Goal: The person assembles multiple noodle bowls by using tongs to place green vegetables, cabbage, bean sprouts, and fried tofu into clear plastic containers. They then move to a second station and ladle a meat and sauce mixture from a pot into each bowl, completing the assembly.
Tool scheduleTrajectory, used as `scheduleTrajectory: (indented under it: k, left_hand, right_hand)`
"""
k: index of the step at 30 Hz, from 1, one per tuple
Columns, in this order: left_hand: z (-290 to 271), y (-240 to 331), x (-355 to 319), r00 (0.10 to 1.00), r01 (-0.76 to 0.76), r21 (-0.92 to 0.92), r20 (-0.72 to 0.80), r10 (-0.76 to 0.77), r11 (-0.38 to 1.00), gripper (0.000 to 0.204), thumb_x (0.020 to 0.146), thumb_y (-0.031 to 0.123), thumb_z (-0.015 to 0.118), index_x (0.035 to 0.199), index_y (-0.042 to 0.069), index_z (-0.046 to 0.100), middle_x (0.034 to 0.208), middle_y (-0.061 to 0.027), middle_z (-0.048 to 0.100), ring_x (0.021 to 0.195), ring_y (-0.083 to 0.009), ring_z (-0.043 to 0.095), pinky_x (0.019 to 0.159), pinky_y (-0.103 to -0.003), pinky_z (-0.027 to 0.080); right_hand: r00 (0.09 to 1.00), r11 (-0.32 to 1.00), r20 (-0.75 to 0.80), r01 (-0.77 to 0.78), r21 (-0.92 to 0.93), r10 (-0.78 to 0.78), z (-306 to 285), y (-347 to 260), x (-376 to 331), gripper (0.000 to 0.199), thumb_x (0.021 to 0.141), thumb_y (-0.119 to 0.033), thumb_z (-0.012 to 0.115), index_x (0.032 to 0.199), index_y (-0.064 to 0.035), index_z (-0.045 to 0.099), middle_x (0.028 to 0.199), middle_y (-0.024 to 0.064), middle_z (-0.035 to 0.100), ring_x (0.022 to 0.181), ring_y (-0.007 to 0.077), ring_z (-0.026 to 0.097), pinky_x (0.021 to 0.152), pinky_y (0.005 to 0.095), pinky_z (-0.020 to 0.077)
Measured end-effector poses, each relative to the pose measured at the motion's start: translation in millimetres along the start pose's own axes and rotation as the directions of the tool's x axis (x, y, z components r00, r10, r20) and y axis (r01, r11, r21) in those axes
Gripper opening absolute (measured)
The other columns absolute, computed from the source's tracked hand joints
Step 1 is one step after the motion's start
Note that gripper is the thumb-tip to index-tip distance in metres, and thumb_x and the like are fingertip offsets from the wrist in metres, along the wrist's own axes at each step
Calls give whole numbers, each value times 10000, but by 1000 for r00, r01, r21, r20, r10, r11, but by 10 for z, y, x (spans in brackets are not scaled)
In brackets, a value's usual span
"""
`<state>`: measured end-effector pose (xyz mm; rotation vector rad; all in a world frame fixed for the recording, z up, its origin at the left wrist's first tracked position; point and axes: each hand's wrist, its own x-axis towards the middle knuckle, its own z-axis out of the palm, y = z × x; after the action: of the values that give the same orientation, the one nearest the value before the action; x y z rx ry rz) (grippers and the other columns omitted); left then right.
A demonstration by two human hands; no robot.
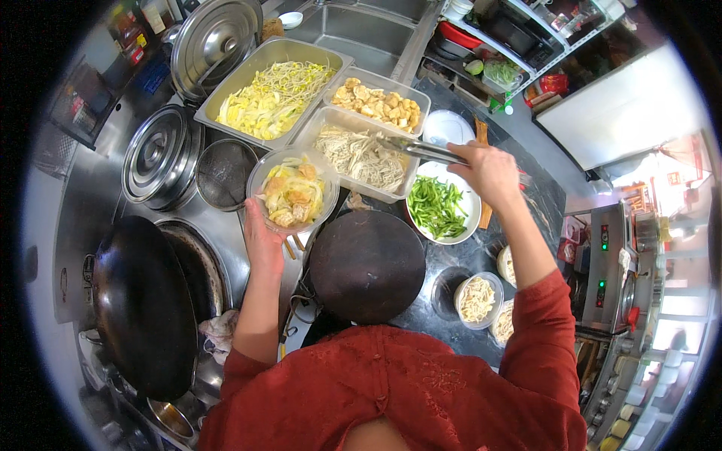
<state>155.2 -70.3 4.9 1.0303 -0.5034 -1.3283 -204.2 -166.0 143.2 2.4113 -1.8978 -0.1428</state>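
My left hand [261, 242] holds up a clear plastic bowl [293, 192] filled with cabbage and fried tofu pieces. My right hand [490, 171] grips metal tongs [417, 148], whose tips reach over a clear tub of pale noodle-like strands [361, 156]. Behind that tub sits another tub of fried tofu puffs [378, 102]. A large steel tray of bean sprouts and cabbage [272, 94] lies further left.
A white bowl of green pepper strips [440, 207] and a round dark board [367, 264] lie near me. A black wok [143, 304], lidded steel pots [158, 154], a small strainer pot [224, 173] and noodle cups [477, 299] surround them. A sink [353, 30] is behind.
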Motion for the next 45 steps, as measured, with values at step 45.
scheduleTrajectory:
  k: [45]
  left_hand:
    - [543,-32,126,972,112,27,203,-115,993,819,1020,655,380,1530,14,377,1512,-131,495,1369,-235,519,1127,-423,436]
  right_hand:
    - [872,920,-298,383,-79,-389,-1134,-466,-138,471,725,-233,839,1186,-168,760,815,29,645,757,207,658,658,356,512]
